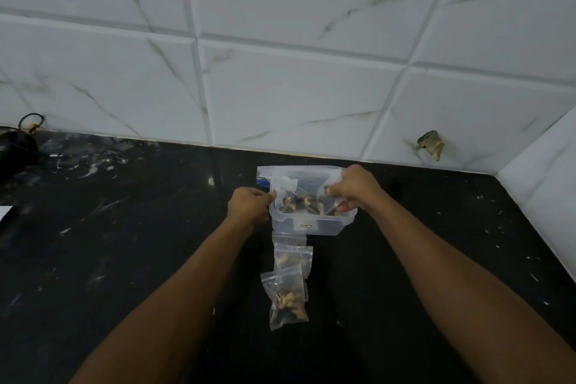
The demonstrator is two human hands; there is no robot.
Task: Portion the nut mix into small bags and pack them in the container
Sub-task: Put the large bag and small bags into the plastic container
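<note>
A clear plastic container (314,224) stands on the black counter, with small bags of nut mix (307,201) inside it. My left hand (249,204) grips the container's left rim. My right hand (350,187) is over the container's right side, fingers curled round a clear bag there. Two filled small zip bags lie on the counter in front of the container: one (293,256) just below it, the other (286,298) nearer to me, overlapping it. A larger clear bag (265,173) lies behind the container's left corner.
The black speckled counter (124,243) ends at a white marble-tiled wall (280,87) behind and on the right. A dark round object with a cord (17,150) sits at the far left. A hole in the wall tile (431,143) shows at back right.
</note>
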